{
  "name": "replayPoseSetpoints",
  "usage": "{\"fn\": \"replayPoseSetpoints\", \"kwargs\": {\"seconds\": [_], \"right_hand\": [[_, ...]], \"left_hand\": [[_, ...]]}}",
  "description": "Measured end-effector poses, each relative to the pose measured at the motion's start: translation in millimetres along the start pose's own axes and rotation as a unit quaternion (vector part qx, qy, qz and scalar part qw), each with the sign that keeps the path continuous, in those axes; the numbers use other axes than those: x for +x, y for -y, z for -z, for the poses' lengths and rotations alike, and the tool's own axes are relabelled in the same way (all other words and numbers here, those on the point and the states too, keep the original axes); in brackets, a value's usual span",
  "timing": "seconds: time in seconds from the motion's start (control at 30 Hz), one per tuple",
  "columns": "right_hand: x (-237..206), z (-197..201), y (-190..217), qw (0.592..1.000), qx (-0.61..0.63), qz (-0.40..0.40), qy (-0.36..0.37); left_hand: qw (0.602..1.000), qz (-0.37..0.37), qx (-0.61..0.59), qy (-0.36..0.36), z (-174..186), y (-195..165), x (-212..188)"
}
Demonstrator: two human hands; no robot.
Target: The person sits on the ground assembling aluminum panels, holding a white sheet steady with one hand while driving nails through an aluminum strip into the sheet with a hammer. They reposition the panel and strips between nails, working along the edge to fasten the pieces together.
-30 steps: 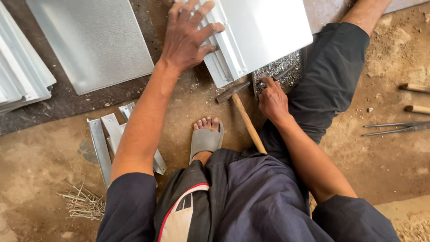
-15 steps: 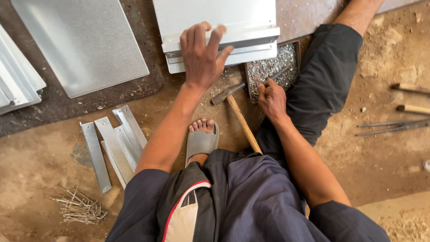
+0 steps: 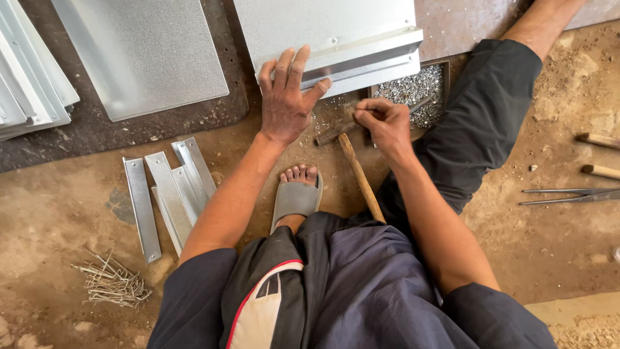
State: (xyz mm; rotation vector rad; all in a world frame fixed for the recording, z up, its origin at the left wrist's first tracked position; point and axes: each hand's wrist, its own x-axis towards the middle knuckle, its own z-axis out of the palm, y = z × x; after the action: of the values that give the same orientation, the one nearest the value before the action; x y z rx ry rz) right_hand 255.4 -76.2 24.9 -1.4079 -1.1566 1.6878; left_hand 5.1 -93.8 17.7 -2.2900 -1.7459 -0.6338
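My left hand (image 3: 284, 103) lies flat with fingers spread on the near folded edge of a galvanised metal sheet (image 3: 336, 32), pressing on it. My right hand (image 3: 384, 123) hovers just right of it, fingertips pinched together beside a shallow tray of small silvery rivets (image 3: 423, 84). Whatever is in the pinch is too small to make out. A hammer with a wooden handle (image 3: 358, 178) lies on the dirt between my hands, its head under my right fingers.
My sandalled foot (image 3: 296, 197) rests below the hammer. Several bent metal strips (image 3: 168, 187) and a bundle of wire nails (image 3: 110, 284) lie to the left. A flat sheet (image 3: 142, 52) sits on a dark mat, stacked sheets (image 3: 26, 84) at far left. Metal snips (image 3: 568, 195) and wooden handles (image 3: 597, 139) lie right.
My left hand has drawn the folded sheet toward me and to the left. My right hand has lifted from the tray's edge and closed its fingertips into a pinch.
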Motion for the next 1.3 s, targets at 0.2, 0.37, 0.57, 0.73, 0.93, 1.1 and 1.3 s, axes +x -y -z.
{"fn": "replayPoseSetpoints", "kwargs": {"seconds": [0.2, 0.37, 0.57, 0.73, 0.93, 1.1, 1.3], "right_hand": [[0.1, -26.7, -11.7, 0.993, 0.104, 0.043, -0.027], [5.4, -34.4, -31.2, 0.993, 0.087, 0.052, -0.063], [37.7, -49.0, -33.5, 0.983, 0.043, 0.161, -0.078], [29.3, -43.5, -16.1, 0.985, 0.052, 0.155, -0.053], [-49.1, -10.5, -29.5, 0.917, -0.381, 0.117, 0.019], [-90.3, 2.9, -13.6, 0.876, -0.45, 0.029, 0.168], [-123.3, 27.5, 64.9, 0.966, -0.074, -0.151, 0.196]], "left_hand": [[1.0, -0.005, -0.025, -0.009, 9.1, 0.9, 2.0], [0.999, -0.005, -0.047, 0.0, 27.5, -2.8, 15.7], [0.995, 0.02, -0.093, 0.008, 67.1, -7.3, 43.3], [0.996, 0.02, -0.091, 0.012, 65.1, -5.1, 45.9], [0.996, 0.024, -0.08, -0.029, 20.6, -12.2, 21.8], [0.996, 0.033, -0.07, -0.035, 5.8, -12.2, 4.7], [0.996, 0.037, -0.074, -0.022, 9.7, -14.1, 2.3]]}}
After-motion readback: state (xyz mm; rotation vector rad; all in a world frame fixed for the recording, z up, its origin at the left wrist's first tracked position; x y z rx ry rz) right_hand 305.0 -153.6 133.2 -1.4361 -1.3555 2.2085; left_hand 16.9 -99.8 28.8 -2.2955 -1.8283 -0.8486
